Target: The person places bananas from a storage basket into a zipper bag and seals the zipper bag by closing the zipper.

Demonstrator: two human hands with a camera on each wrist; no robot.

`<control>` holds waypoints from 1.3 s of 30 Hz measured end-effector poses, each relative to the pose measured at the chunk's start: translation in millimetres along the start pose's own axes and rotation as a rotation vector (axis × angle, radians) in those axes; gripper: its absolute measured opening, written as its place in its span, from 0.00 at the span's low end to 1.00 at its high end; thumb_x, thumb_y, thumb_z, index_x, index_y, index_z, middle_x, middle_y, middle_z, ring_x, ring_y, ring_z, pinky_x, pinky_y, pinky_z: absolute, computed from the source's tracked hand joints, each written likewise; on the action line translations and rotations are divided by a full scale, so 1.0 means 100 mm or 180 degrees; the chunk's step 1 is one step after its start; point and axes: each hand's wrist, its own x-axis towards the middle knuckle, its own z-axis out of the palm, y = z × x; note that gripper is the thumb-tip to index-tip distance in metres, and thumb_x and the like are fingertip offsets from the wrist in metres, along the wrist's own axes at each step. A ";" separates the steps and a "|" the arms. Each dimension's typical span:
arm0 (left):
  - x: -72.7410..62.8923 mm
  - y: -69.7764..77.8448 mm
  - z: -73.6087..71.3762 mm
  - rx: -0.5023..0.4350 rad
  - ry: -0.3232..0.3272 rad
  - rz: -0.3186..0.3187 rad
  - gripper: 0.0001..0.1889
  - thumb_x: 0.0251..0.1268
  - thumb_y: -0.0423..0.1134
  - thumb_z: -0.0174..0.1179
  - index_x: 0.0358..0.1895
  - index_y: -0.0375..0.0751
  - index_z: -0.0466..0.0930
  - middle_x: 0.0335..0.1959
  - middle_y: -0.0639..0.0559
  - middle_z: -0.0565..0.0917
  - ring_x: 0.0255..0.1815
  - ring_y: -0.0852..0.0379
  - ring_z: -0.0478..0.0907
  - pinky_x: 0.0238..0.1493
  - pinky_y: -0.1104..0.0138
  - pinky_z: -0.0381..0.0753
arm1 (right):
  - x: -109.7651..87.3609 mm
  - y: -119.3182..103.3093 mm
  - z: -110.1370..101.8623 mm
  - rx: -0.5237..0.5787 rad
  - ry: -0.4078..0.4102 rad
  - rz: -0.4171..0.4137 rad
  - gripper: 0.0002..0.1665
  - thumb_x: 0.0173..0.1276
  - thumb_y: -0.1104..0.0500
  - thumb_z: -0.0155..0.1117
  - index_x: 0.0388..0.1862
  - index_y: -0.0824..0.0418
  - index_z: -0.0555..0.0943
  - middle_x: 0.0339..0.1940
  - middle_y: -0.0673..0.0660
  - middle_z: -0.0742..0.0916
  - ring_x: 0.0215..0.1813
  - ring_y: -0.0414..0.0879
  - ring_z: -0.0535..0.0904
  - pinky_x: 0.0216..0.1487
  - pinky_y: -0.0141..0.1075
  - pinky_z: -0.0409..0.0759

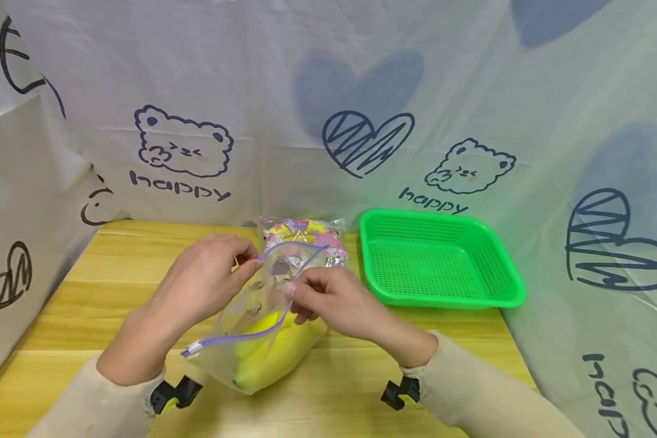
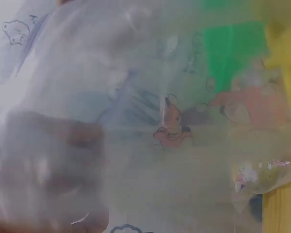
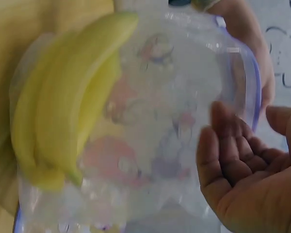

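Note:
A clear zip bag (image 1: 285, 292) with a purple zip edge and printed cartoon figures stands with its mouth spread. Yellow bananas (image 1: 285, 350) lie inside it; they also show through the film in the right wrist view. My left hand (image 1: 208, 283) pinches the far-left edge of the bag mouth between thumb and index finger. At the opposite edge is my right hand (image 1: 336, 301), its thumb tip right at the purple strip. In the right wrist view its fingers (image 3: 225, 145) are loosely bent, with a gap to the thumb. Bag film covers most of the left wrist view.
A green plastic basket (image 1: 443, 299) stands on the wooden table (image 1: 115, 267) at the back right. Behind the bag lies a glossy printed packet (image 1: 334, 240). White cloth (image 1: 285, 182) with bear and heart drawings hangs around the table's back and sides.

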 end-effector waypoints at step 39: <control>-0.23 -0.62 -0.16 -0.0193 -0.0268 -0.0486 0.12 0.72 0.53 0.68 0.46 0.49 0.87 0.49 0.47 0.89 0.47 0.45 0.81 0.46 0.50 0.77 | 0.14 0.41 -0.74 -0.1236 0.1236 0.0088 0.07 0.78 0.57 0.65 0.40 0.59 0.83 0.31 0.53 0.83 0.32 0.47 0.73 0.32 0.36 0.72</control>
